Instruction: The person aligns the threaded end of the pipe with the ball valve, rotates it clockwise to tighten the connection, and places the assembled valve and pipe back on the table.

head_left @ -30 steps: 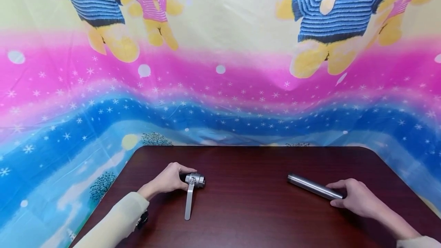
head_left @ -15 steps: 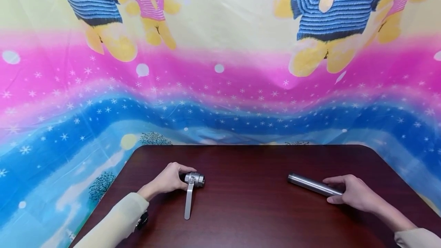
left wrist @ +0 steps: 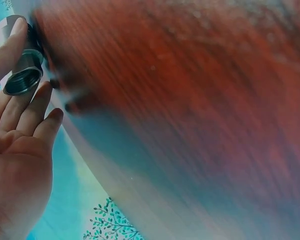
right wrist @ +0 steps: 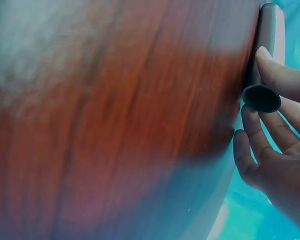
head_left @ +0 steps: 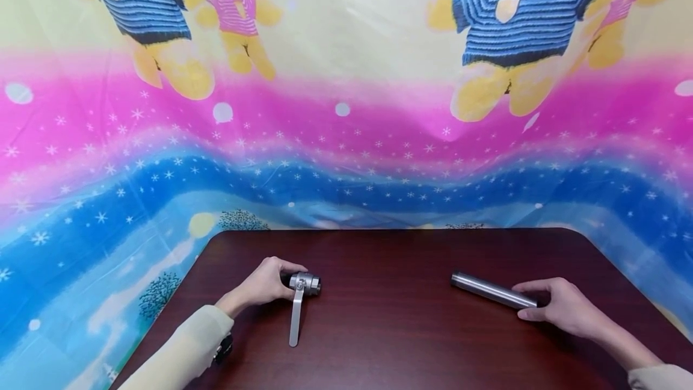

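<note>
On the left of the table my left hand (head_left: 265,281) holds a steel ball valve (head_left: 306,283) by its near-left end, thumb on one side and fingers on the other. The valve's flat lever handle (head_left: 295,318) points toward me. In the left wrist view the valve's round threaded opening (left wrist: 23,81) faces the camera, beside the fingers. Over on the right, my right hand (head_left: 565,309) grips one end of a plain steel pipe (head_left: 489,290), whose other end points left and away. The right wrist view shows the pipe's dark round end (right wrist: 261,98) between thumb and fingers.
Both hands are over a dark red-brown wooden table (head_left: 379,330) with rounded far corners. Behind and around it hangs a cloth backdrop (head_left: 346,155) printed with bears and snowflakes. A wide stretch of tabletop separates the valve from the pipe.
My right hand shifts slightly about the pipe's end, while the pipe barely moves. My left hand and the valve stay in the same place.
</note>
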`<state>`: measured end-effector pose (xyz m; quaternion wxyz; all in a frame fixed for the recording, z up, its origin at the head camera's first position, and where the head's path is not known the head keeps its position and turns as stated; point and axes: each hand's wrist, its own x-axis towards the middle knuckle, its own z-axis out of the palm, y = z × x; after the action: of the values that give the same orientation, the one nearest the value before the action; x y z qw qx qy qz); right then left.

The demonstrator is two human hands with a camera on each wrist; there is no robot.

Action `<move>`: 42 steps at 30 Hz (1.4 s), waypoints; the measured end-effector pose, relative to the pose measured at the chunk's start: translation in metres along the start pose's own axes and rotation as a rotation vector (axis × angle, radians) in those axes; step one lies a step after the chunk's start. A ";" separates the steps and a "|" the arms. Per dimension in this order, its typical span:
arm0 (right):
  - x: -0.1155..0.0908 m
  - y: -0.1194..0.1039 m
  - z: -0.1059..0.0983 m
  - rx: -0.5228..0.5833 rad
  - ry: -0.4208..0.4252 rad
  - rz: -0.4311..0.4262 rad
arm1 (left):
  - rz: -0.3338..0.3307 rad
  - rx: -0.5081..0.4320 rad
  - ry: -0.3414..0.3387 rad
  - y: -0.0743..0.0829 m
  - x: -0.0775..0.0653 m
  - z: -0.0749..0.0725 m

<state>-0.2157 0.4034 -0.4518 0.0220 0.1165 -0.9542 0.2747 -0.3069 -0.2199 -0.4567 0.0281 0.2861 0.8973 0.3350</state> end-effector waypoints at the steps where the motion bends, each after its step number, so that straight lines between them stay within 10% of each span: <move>1: -0.001 0.000 0.001 0.007 0.002 -0.003 | 0.002 -0.004 0.000 0.000 0.000 0.000; 27: 0.010 -0.012 0.014 0.209 0.065 -0.070 | -0.039 -0.073 0.023 0.001 -0.005 0.001; 42: 0.015 -0.020 0.011 0.200 0.125 -0.013 | -0.065 -0.339 0.085 0.023 -0.004 -0.004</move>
<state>-0.2255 0.3783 -0.4489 0.0716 0.1070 -0.9181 0.3749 -0.2929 -0.2108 -0.4402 0.0488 0.2340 0.8370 0.4923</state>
